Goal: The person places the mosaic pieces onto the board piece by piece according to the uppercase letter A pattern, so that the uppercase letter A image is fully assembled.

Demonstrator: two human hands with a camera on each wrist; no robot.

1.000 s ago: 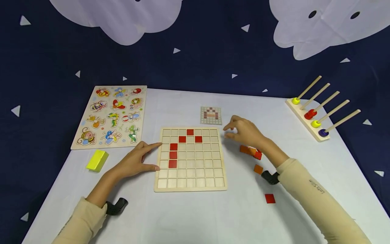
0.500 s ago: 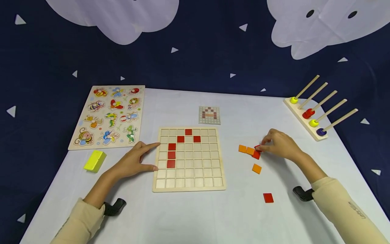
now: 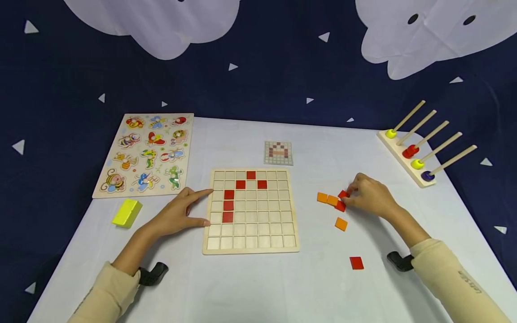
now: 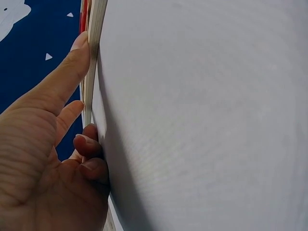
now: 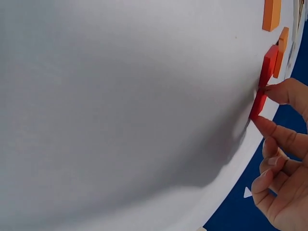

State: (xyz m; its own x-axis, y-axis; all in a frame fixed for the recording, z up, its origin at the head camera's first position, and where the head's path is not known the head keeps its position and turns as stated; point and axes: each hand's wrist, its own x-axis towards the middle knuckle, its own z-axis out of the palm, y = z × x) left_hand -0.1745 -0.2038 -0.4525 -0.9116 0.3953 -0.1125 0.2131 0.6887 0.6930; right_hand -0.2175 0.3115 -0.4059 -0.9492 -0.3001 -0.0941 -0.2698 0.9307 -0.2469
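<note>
A wooden grid board (image 3: 252,231) lies flat with several red tiles (image 3: 228,205) in its upper left and top cells. My left hand (image 3: 173,213) touches the board's left edge with straight thumb and index finger; in the left wrist view the thumb (image 4: 74,65) lies against the rim. To the right of the board, my right hand (image 3: 373,196) pinches a red tile (image 5: 258,103) between thumb and index fingertip, low over the table. Another red tile (image 3: 340,206) overlaps it in view, beside two orange tiles (image 3: 322,197). A third orange tile (image 3: 341,224) lies nearer.
One loose red tile (image 3: 357,263) lies toward the front. Behind the board is a small pattern card (image 3: 278,153). An insect peg puzzle (image 3: 137,175) and a yellow block (image 3: 127,213) lie at left. A peg stand with beads (image 3: 408,157) stands at back right.
My right hand has moved from beside the board's upper right corner rightward to the loose tiles and taken hold of a red one. The left hand stays at the board's edge.
</note>
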